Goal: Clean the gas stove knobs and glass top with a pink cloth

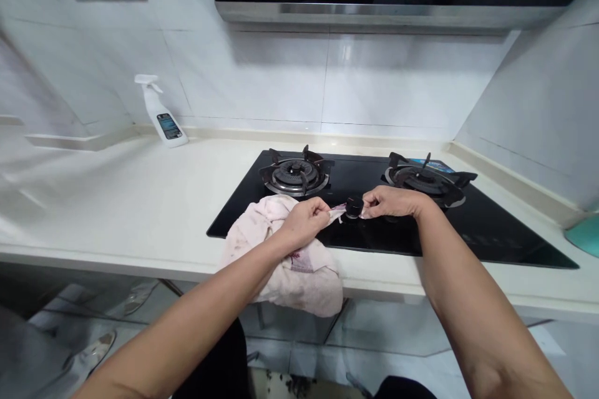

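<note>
A pale pink cloth (299, 287) with a dark print lies bunched over the stove's front left corner and hangs past the counter edge. My left hand (309, 221) is closed on a gathered part of it, and a thin strip of the cloth runs from there to a black stove knob (354, 207). On the knob's right side, my right hand (390, 202) pinches a bit of the same cloth, so the cloth appears to pass around the knob. Both hands are above the black glass gas stove (337, 237), in front of its two burners.
Behind my hands stand the left burner (296, 174) and the right burner (425, 177) with raised pan supports. A white spray bottle (163, 115) stands at the back left of the counter (154, 193). A range hood (388, 9) overhangs the stove. A green object (584, 234) shows at the right edge.
</note>
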{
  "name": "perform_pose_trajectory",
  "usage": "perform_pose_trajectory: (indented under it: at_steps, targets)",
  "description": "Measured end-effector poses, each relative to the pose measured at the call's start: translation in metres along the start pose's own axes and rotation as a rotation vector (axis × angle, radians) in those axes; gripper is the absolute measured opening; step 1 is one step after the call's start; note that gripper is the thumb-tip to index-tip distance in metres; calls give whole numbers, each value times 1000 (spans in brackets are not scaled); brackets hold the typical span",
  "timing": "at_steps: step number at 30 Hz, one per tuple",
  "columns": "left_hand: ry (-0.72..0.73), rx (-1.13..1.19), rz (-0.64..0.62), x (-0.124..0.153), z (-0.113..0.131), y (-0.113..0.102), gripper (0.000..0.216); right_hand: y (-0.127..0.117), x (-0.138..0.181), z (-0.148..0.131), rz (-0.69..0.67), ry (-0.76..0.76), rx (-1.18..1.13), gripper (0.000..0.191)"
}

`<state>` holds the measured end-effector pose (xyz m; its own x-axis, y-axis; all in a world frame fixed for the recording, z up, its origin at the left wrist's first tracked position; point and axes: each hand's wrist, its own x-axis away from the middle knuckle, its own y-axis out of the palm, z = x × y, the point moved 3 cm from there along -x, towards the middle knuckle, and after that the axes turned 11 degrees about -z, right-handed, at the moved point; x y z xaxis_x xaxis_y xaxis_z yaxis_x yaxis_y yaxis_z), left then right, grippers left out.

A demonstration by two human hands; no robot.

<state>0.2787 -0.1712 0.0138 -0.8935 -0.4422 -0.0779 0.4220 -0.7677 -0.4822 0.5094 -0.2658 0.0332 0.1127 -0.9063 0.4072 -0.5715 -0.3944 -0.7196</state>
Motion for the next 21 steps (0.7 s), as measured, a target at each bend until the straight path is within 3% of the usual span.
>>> perform_pose_trajectory:
  at_steps: [6, 10, 13, 21]
  targets:
    - [-19, -26, 16, 2, 3, -2, 10, 1, -6, 10, 67, -5, 10, 42]
    - [-45, -129, -72, 6, 4, -2, 12, -2, -11, 14, 146, -18, 77, 35]
    - [-22, -273, -170, 10, 7, 0, 13, -2, -15, 13, 100, -91, 56, 33]
    - [282, -865, -250, 27, 21, 16, 12, -3, -17, 11, 177, -17, 63, 29]
